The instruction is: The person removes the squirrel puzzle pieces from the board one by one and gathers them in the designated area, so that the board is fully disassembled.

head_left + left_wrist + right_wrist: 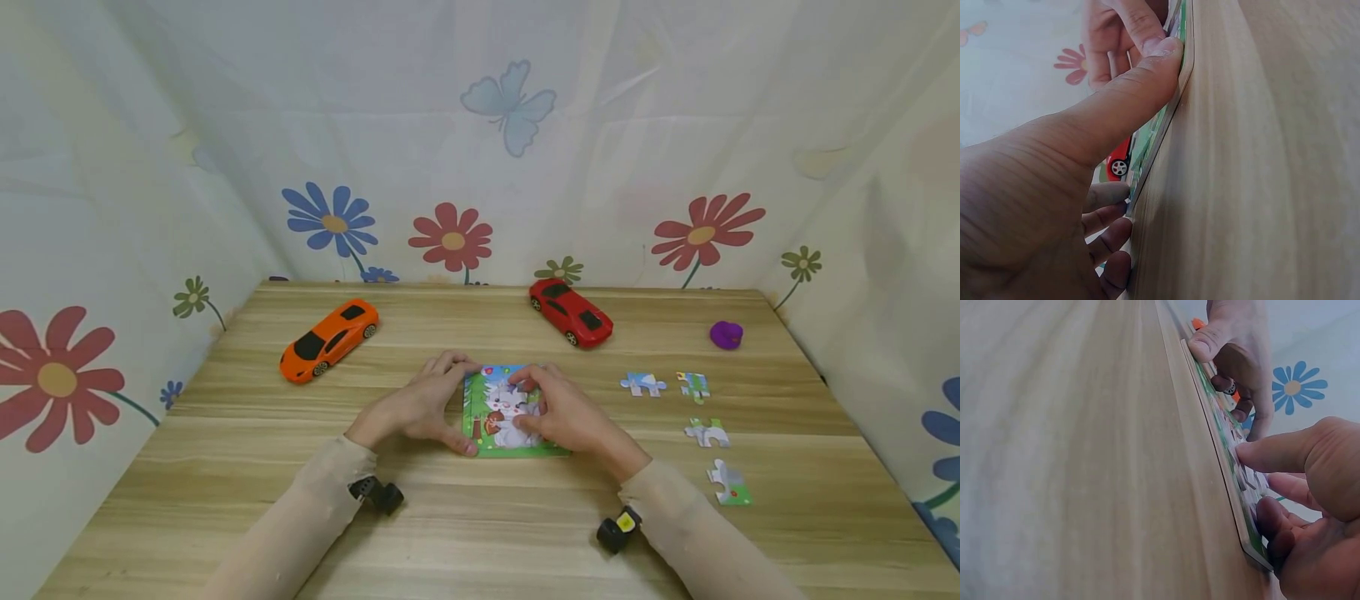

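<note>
A small jigsaw puzzle (483, 408) with a white cartoon animal and a green border lies flat on the table. My left hand (423, 406) holds its left side, thumb on the near corner and fingers at the far corner. From the right, my right hand (573, 417) reaches over the picture, thumb and index fingertip on a puzzle piece (1249, 478) in it. The hand hides much of the puzzle's right part. In the left wrist view, the left thumb (1141, 84) lies along the puzzle's near edge.
Loose puzzle pieces lie to the right: two at the back (642, 383) (693, 384), a grey-white piece (707, 432) and a green-cornered piece (729, 483). Behind are an orange toy car (330, 340), a red toy car (572, 313) and a small purple object (726, 335). Flowered curtains (510, 208) surround the table.
</note>
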Tool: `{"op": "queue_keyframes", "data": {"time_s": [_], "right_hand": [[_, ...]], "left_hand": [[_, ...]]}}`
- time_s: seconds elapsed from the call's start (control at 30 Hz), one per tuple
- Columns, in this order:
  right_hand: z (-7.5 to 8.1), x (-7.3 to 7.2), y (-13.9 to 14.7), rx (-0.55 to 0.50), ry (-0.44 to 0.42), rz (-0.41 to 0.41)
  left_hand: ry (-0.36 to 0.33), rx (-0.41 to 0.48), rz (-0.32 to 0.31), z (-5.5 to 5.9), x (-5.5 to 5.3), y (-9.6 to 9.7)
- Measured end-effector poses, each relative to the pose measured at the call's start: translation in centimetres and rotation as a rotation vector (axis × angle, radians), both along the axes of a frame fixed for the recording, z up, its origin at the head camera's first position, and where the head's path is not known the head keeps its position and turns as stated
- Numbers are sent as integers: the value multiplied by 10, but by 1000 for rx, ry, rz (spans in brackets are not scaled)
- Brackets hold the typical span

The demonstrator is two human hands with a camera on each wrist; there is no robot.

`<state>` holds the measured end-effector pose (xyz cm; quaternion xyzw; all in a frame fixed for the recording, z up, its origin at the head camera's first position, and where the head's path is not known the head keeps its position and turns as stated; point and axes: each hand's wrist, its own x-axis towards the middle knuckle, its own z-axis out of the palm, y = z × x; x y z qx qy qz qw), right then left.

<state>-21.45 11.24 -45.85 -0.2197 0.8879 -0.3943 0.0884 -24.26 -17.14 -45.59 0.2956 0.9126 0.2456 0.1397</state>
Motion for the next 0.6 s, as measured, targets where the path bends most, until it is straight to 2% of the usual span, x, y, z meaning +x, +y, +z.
{"op": "queue_keyframes", "data": {"time_s": [0.6], "right_hand": [[-2,0,-1,-66,-8,-15]], "left_hand": [[1,22,-3,3,3,1]]}}
